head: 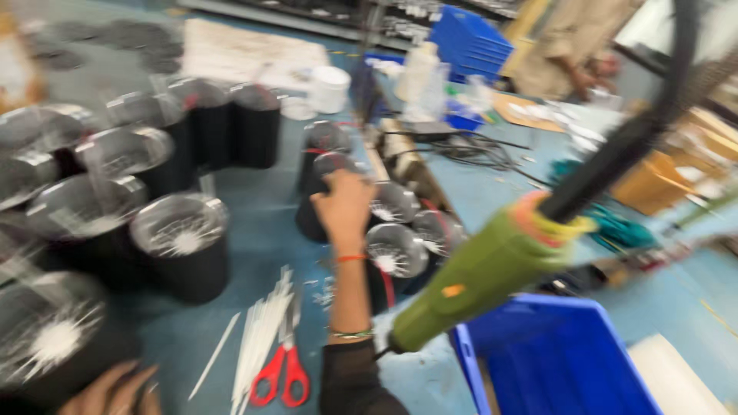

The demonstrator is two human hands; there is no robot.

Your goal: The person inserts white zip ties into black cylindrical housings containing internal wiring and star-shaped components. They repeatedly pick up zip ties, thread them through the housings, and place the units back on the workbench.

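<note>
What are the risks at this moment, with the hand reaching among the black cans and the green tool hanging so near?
1. The right hand reaches among the closely packed black cylinders; it might knock one over.
2. The hanging green tool sits beside the forearm, so it could bump the arm.
3. The red scissors lie on the bench beside loose white strips; a sleeve may catch them.

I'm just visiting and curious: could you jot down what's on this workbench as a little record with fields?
Surface: blue worktable
Right hand: reaching forward, resting on a black cylinder
Left hand: low at the picture's edge, beside a large black cylinder
Tool: green power tool hanging on a black cable
Nearby: red scissors, white strips, blue bin
Sharpness: blurred
</note>
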